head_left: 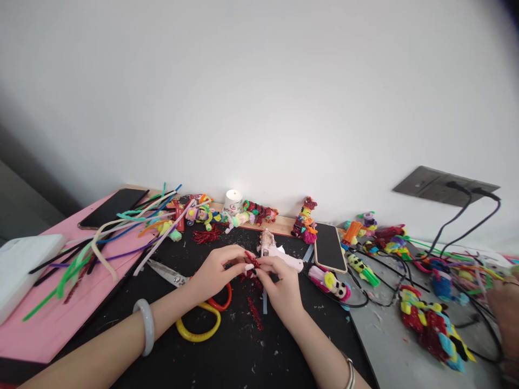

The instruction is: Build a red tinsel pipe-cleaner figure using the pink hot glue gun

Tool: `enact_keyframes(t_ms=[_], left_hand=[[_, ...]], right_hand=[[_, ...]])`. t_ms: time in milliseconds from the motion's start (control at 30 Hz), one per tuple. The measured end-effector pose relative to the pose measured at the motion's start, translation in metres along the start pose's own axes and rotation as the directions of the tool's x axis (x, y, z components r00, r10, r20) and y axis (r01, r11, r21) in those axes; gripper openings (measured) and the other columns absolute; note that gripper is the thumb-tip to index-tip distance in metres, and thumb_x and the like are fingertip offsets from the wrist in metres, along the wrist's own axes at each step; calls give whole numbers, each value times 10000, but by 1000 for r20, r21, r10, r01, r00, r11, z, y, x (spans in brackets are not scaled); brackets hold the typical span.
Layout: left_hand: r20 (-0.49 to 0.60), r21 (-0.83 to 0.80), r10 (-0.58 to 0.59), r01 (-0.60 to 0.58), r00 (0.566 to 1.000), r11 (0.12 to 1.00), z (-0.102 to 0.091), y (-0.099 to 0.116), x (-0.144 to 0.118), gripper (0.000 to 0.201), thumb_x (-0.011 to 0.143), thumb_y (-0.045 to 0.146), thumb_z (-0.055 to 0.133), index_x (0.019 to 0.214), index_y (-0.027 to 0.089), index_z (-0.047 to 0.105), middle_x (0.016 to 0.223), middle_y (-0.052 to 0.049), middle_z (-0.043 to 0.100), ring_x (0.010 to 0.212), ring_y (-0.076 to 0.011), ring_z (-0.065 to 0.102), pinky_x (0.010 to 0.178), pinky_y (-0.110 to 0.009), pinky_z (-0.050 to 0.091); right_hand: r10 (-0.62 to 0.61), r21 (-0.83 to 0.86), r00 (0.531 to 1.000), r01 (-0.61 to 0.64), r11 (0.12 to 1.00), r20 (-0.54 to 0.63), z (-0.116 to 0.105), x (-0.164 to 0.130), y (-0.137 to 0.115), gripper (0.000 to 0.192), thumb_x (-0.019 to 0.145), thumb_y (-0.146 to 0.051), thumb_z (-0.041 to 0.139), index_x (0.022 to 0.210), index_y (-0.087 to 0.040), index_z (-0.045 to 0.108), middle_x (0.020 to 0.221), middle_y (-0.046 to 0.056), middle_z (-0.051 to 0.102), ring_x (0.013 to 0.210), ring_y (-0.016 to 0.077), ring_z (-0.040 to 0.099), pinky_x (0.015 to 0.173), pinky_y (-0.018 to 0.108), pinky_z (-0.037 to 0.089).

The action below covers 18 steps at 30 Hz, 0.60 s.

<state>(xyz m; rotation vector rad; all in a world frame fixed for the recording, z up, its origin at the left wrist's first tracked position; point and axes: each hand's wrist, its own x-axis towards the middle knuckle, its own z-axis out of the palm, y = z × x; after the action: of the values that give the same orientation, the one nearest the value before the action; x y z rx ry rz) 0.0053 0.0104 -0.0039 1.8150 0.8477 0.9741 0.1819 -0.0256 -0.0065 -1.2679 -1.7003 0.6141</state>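
A: Grip status?
B: Left hand [217, 270] and right hand [279, 281] both pinched on red tinsel stem [252, 261], fingertips meeting over black mat [227, 351], centre of desk.

A: Nearby?
B: Scissors [194, 310] under left wrist, handles touching mat. Glue gun [279, 254] just beyond right hand. Red scraps [254, 312] near side of hands. Loose stems [101, 243] left, phone [329, 247] right.

A: Risks?
B: Likely: wire end pricking a fingertip if twisted hard; sleeve-free wrist brushing glue gun tip; stem slipping, small pinch only. Cords [466, 216] at far right could snag figures [433, 324].

A: Not verifiable?
B: Shape of stem btwn fingers hidden. Glue gun hot or not: can't tell. Another person's hand [505, 308] cut off at right edge. Candle cup [233, 201] label unreadable.
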Motion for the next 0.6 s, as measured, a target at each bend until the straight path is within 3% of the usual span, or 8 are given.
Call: enact_keyframes(t_ms=[200,267,367,467,600], left_hand=[[-28,34,-7,8,1000,999,0,5,-1,181,879,254,507,782,149,618,784,-33,605,703,-140,565,656,-232,462],[-14,-2,-45,45,999,999,0,7,-2,187,898,277,473,803,155,578,717,-13,597,656,-134,564,648,-239,462],[10,-92,-63,64,998,994,0,10,-3,148,924,272,418,884,168,515,790,-21,631,654,-133,596,674,-262,474],[-121,-122,-56,41,991,992,-3,10,-1,110,938,267,387,916,181,451,885,-30,628,613,-111,591,670,-268,474],[-303,-145,-72,29,950,989,-9,4,2,131,946,301,370,884,191,404,801,1,594,498,-80,521,548,-232,440]], right_hand=[[31,33,996,-34,999,89,0,-2,-3,59,801,-180,555,857,-197,550,614,-26,642,568,149,583,605,257,444],[22,42,998,-24,999,60,-3,-2,-3,96,838,-170,483,914,-196,534,632,-28,621,566,140,562,596,249,431],[33,54,999,-33,998,-2,-6,-2,-2,128,870,-186,435,969,-197,515,655,-24,594,580,141,543,587,248,414],[69,71,996,-65,995,-56,-6,-1,-1,119,890,-216,425,974,-198,508,670,-19,576,593,145,530,592,254,405],[105,97,984,-91,991,-142,-6,1,2,95,898,-249,433,945,-203,501,726,-8,560,646,150,526,610,258,406]])
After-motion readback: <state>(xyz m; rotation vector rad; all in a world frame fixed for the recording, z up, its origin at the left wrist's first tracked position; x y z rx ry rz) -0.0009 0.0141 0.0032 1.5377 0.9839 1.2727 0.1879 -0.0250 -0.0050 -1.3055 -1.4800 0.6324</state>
